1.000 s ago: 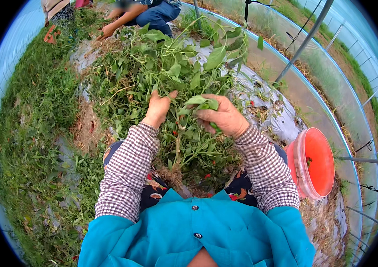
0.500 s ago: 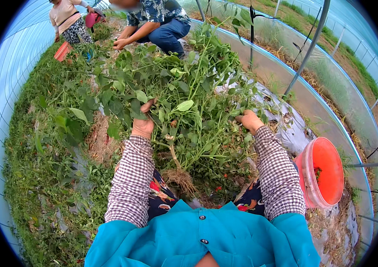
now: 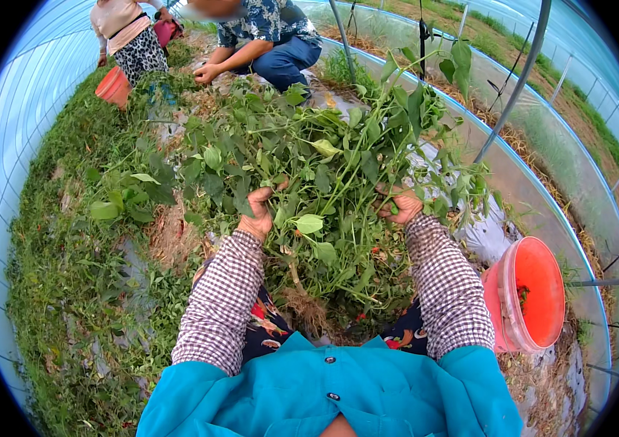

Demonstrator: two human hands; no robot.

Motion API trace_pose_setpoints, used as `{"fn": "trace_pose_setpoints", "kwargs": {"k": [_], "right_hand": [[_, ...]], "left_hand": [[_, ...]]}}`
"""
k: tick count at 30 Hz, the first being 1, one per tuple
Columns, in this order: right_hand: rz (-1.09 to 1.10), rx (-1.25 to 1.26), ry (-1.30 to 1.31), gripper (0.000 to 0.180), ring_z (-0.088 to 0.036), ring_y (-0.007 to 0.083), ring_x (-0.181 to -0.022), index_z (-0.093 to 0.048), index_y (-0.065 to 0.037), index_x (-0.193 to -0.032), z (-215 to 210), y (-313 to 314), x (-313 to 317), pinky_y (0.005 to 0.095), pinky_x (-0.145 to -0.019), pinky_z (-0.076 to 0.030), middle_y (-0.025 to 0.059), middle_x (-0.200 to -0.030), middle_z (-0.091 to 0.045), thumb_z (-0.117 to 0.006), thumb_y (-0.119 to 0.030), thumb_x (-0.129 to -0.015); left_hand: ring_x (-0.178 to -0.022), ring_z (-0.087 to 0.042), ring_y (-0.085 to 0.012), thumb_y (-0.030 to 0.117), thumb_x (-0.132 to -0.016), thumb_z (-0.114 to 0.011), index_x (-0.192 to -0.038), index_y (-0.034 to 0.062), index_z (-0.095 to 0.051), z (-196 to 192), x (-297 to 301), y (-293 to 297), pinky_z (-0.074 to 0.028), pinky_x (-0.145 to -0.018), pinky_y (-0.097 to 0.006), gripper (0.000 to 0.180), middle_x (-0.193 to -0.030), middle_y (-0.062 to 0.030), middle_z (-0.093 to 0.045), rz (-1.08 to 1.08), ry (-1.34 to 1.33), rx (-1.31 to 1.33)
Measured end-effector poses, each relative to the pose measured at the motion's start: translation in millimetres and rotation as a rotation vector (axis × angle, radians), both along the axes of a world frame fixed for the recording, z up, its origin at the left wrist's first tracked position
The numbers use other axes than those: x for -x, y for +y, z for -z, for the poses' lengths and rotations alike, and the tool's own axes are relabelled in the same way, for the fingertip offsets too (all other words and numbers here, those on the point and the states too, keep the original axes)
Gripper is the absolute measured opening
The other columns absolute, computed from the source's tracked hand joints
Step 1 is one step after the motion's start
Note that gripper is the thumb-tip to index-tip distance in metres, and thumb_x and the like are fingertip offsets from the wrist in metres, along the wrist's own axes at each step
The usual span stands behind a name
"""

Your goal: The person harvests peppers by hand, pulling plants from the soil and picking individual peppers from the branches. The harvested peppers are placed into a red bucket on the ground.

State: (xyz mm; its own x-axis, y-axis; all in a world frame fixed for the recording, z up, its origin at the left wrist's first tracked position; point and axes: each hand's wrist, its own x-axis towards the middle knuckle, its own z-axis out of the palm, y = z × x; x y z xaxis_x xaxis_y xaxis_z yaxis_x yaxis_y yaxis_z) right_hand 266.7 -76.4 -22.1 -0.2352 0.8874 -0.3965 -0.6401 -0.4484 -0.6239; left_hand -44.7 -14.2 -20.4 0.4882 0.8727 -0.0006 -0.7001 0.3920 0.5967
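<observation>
An uprooted leafy plant, apparently a pepper plant [image 3: 309,224], lies across in front of me, its bare roots [image 3: 306,309] toward my knees. At its left side my left hand [image 3: 258,211] is curled among the branches; leaves partly cover the fingertips. My right hand [image 3: 403,206] is closed at the plant's right side. A small green pod, seemingly a green pepper [image 3: 395,207], shows in its fingers. Small red spots, maybe fruits, show among the foliage below.
A red bucket [image 3: 510,298] with a little green and red produce stands right of my knee. Ahead, a person [image 3: 277,51] crouches; another person [image 3: 135,44] stands by an orange bucket [image 3: 113,87]. Metal poles [image 3: 517,80] and plastic sheeting line the right side.
My right hand has turned and drawn slightly inward, and a green pod now shows in it. My left hand has shifted right. The branches have moved, and the view has shifted slightly.
</observation>
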Motion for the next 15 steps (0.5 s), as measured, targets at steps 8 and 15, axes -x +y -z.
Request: {"fn": "trace_pose_setpoints", "kwargs": {"k": [8, 15], "right_hand": [[0.107, 0.037, -0.069, 0.016, -0.045, 0.0177, -0.043, -0.05, -0.006, -0.081, -17, -15, 16, 0.025, -0.036, -0.033, 0.0081, -0.079, -0.051, -0.061, -0.016, -0.075], [-0.085, -0.037, 0.175, 0.011, -0.029, 0.0096, -0.039, -0.05, -0.008, -0.079, -4, -11, 22, 0.0289, -0.052, -0.043, 0.0017, -0.069, -0.049, -0.058, -0.014, -0.074]], "left_hand": [[-0.086, -0.057, -0.0254, 0.009, -0.066, -0.053, -0.095, -0.0029, -0.057, -11, -20, -24, -0.046, -0.081, -0.041, 0.032, -0.095, -0.0146, -0.059, 0.132, 0.05, 0.104], [-0.094, -0.054, -0.0223, 0.027, -0.067, -0.065, -0.111, 0.0045, -0.048, -32, -51, -48, -0.044, -0.085, -0.038, 0.053, -0.105, -0.0094, -0.054, 0.117, 0.343, 0.123]]}}
